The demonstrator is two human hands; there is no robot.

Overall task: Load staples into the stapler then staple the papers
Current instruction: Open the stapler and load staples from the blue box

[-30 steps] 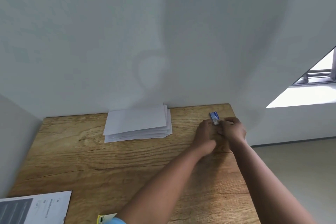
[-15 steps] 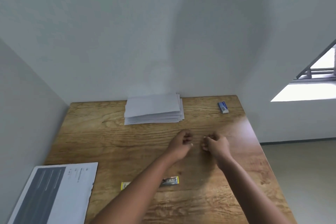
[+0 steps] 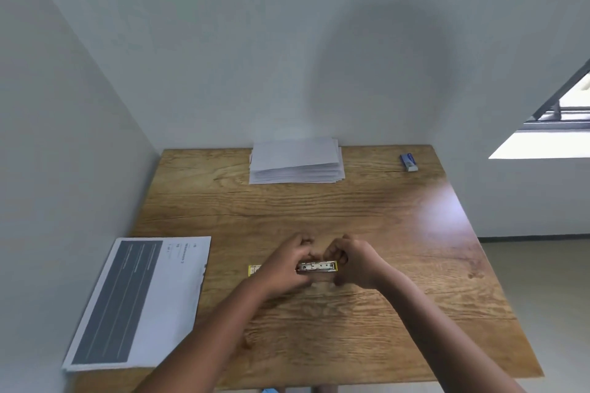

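Note:
A yellow stapler [image 3: 316, 266] lies near the middle of the wooden table [image 3: 383, 233], its metal magazine facing up. My left hand [image 3: 282, 268] grips its left part and hides that end. My right hand [image 3: 352, 263] is curled at the stapler's right end, touching it. Whatever its fingers pinch is hidden. A stack of white papers [image 3: 295, 164] rests at the table's far edge against the wall. The small blue staple box [image 3: 408, 162] sits at the far right corner.
A printed sheet with a dark grey panel [image 3: 143, 300] lies at the table's left front. Walls close in on the left and the far side. The table's right edge drops to the floor [image 3: 542, 297].
Both hands came from the blue box at the far right corner back to the stapler. Half a second ago my right fingers pinched a small pale strip. My head tilted down.

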